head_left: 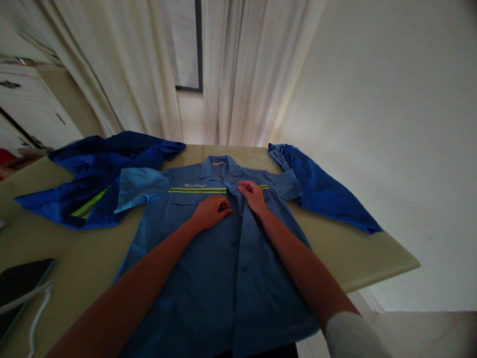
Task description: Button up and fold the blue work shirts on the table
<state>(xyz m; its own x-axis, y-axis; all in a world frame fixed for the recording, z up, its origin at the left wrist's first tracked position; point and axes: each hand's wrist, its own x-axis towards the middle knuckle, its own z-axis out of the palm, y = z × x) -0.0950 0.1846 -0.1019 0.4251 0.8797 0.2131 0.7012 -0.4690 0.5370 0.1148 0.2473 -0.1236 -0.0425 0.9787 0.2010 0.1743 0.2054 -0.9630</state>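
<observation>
- Nearest, the hem of the blue shirt [201, 278] hangs toward the wearer of the camera; the shirt lies face up along the middle of the bench [85, 253], collar at the far end. The lower front panels should lie square, so neither edge rides higher.
- To the left, a dark phone-like slab [26, 281] with a white cable [47, 298] lies near the bench's edge, well apart from the cloth – best left clear of the forearm.
- Up the front run small buttons [245, 268], a useful line to follow with the edge.
- Left hand [210, 213]: fingers curled nearly closed beside the front opening; I cannot tell whether they grip cloth. Its best use is probably to steady that panel.
- Right hand [254, 196]: thumb and forefinger seem pinched together on the raised front edge, below the collar [206, 170]. A light pinch near the edge – no tugging – should let the yellow stripes [197, 190] line up across the opening.
- Farther out, darker blue garments [112, 159] lie beside both sleeves, with pale curtains [257, 74] behind.
</observation>
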